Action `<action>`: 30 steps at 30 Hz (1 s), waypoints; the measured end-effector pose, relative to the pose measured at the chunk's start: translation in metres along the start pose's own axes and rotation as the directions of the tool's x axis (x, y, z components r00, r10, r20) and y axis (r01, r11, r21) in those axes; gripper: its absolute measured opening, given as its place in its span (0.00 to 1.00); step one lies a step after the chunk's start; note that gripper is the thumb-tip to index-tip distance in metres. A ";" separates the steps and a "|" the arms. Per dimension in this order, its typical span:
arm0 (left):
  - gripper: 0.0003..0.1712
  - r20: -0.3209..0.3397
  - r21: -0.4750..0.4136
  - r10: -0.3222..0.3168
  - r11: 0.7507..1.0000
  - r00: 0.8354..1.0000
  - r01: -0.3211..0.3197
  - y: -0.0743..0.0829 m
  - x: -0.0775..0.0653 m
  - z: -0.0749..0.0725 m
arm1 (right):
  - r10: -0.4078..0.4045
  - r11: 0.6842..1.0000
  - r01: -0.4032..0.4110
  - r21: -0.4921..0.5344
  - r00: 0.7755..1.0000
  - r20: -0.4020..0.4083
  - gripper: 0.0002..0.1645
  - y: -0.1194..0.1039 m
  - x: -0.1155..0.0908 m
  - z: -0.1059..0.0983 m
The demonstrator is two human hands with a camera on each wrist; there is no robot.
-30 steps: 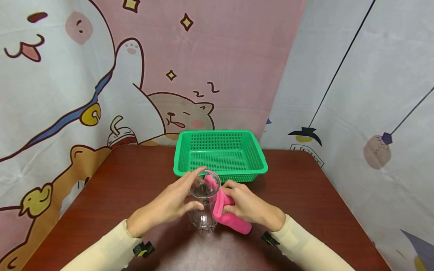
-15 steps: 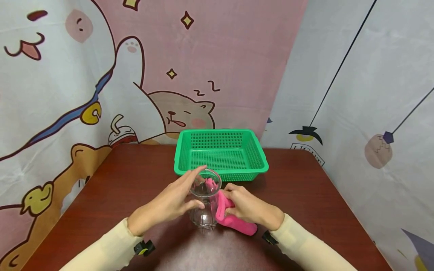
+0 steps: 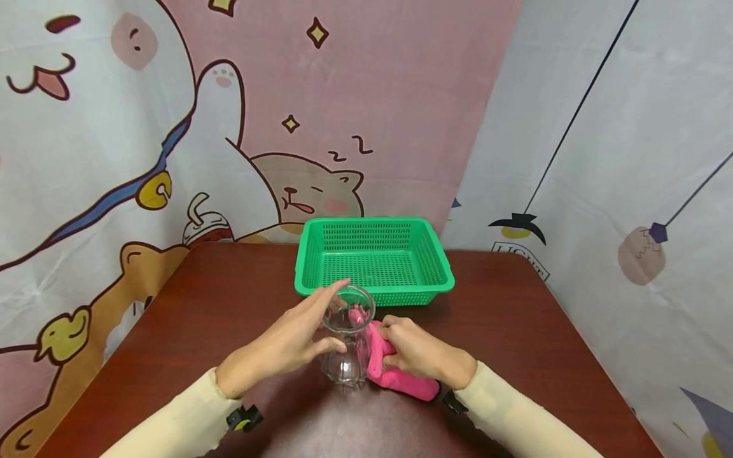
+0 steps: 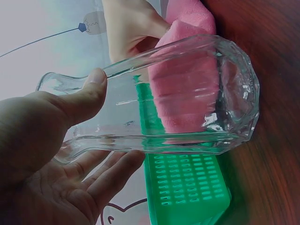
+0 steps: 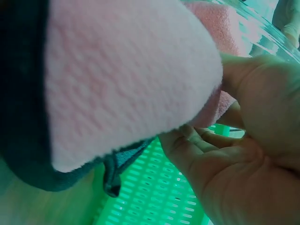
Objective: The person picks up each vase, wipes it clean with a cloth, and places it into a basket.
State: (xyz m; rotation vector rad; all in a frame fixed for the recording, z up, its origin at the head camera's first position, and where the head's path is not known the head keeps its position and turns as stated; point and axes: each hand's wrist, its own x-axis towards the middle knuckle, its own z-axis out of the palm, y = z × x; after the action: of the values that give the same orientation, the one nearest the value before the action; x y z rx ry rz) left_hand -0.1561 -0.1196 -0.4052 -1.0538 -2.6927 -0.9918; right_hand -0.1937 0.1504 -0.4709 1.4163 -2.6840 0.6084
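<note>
A clear glass vase (image 3: 345,366) with a flared rim and a faceted base stands upright on the table. My left hand (image 3: 289,337) grips its neck, thumb on the near side and fingers round the far side. At the vase's right, my right hand (image 3: 420,346) pinches a folded pink cloth (image 3: 408,383). In the left wrist view, the cloth (image 4: 185,89) shows through the glass (image 4: 126,108), lying along the wall toward the base. Close up in the right wrist view, the cloth (image 5: 131,84) has dark edging and a small hanging loop; it covers part of the fingers.
Behind the vase, a green perforated plastic basket (image 3: 395,291) sits near the table's back edge. The dark reddish wooden table (image 3: 229,286) is bounded by printed cloth walls (image 3: 412,127) at the back and both sides.
My right hand has slid slightly down and to the right with the cloth, lower along the vase. My left hand and the vase have stayed almost in place.
</note>
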 end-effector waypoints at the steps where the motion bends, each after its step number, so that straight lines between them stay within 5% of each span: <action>1: 0.61 0.001 0.002 -0.001 1.000 1.000 0.001 0.000 0.000 0.000 | 0.002 1.000 -0.002 0.012 1.000 -0.003 0.13 0.000 0.000 0.000; 16: 0.59 0.000 0.007 0.002 1.000 1.000 -0.002 -0.001 0.000 0.000 | -0.029 0.999 0.031 0.030 0.999 -0.044 0.19 0.002 -0.002 0.002; 30: 0.62 -0.006 0.007 0.001 1.000 1.000 -0.001 -0.002 0.000 0.001 | 0.041 0.995 -0.036 0.094 0.998 -0.054 0.14 -0.003 -0.003 -0.003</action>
State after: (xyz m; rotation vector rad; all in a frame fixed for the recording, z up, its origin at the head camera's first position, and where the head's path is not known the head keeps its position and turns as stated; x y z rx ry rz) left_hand -0.1570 -0.1203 -0.4068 -1.0483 -2.6887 -0.9828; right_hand -0.1899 0.1526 -0.4683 1.3500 -2.6781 0.7742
